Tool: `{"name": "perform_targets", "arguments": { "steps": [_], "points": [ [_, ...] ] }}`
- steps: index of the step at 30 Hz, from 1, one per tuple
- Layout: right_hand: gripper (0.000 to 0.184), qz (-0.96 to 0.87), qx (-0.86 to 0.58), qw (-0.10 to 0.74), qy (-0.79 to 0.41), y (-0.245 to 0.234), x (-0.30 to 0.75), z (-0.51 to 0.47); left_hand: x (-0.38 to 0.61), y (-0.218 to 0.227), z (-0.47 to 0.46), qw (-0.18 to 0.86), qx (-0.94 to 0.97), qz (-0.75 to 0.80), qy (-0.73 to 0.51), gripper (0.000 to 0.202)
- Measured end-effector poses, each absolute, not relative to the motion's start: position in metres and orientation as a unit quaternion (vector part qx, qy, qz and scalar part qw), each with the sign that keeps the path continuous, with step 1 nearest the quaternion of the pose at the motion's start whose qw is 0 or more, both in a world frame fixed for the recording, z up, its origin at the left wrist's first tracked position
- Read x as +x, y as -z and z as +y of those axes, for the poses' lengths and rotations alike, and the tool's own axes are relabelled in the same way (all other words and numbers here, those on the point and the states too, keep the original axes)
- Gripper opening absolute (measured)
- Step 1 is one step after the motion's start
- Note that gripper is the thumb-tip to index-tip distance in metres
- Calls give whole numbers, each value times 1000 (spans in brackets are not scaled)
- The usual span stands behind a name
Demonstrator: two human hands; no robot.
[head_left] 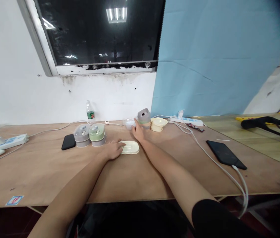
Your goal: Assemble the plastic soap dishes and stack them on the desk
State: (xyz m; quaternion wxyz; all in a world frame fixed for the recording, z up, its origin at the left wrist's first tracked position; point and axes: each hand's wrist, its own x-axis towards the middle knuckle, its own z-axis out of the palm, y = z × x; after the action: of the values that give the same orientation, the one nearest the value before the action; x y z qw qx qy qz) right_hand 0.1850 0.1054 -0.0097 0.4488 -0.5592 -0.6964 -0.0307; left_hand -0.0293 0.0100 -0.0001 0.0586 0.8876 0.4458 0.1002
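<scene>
My left hand (113, 149) rests on the wooden table (43, 172) with its fingers on the left end of a cream oval lid (130, 147). My right hand (138, 131) reaches further back, fingers touching a small clear lid (130, 123) beside a grey-topped container (144, 117). Right of that stands a stack of cream bowls (158, 124). To the left of my hands are two stacked lidded boxes, one grey (81, 135) and one green (97, 134).
A black phone (68, 141) lies left of the boxes; another phone (225, 154) on a white cable lies at the right. Power strips sit at the far left (4, 143) and back right (186, 121). A water bottle (90, 112) stands by the wall.
</scene>
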Motion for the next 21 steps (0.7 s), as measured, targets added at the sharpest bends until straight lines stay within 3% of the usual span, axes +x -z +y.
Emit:
{"name": "perform_targets", "arguments": {
  "steps": [7,14,21],
  "points": [
    [35,-710,-594,377,37,13,191,102,-29,0,10,50,887,446,-110,44],
    [49,-729,-551,404,30,10,187,98,-30,3,11,54,891,436,-117,43],
    [46,-729,-577,368,16,3,180,85,-30,2,12,51,893,433,-114,43]
  ]
}}
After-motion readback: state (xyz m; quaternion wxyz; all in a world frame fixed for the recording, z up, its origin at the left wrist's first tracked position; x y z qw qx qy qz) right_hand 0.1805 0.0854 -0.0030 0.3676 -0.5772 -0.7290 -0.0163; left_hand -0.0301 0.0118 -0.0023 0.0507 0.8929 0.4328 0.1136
